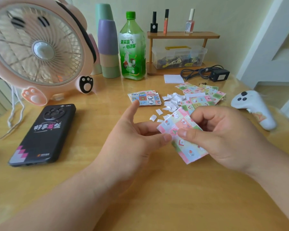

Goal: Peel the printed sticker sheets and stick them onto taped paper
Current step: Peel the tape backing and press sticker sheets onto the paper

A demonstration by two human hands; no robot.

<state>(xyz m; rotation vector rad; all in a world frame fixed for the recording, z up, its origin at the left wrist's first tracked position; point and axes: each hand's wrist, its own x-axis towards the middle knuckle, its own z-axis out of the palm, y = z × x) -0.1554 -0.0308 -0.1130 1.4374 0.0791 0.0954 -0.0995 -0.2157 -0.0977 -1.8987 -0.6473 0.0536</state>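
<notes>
I hold a pastel printed sticker sheet (182, 137) above the wooden table, between both hands. My left hand (132, 139) pinches its left edge with thumb and fingers, the index finger raised. My right hand (223, 135) grips the sheet's right side, its thumb pressed on the middle of the sheet. A stack of blue-toned sticker sheets (145, 98) lies behind my left hand. More pastel sheets (202, 95) are spread behind my right hand. Several small white backing scraps (171, 102) lie between the two piles.
A pink fan (38, 50) stands at the back left, a black phone (43, 134) lies in front of it. Stacked cups (108, 45), a green bottle (132, 47), a wooden shelf (182, 36) over a plastic box, a black adapter (218, 75), a white pad (173, 78) and a white controller (254, 107) line the back and right.
</notes>
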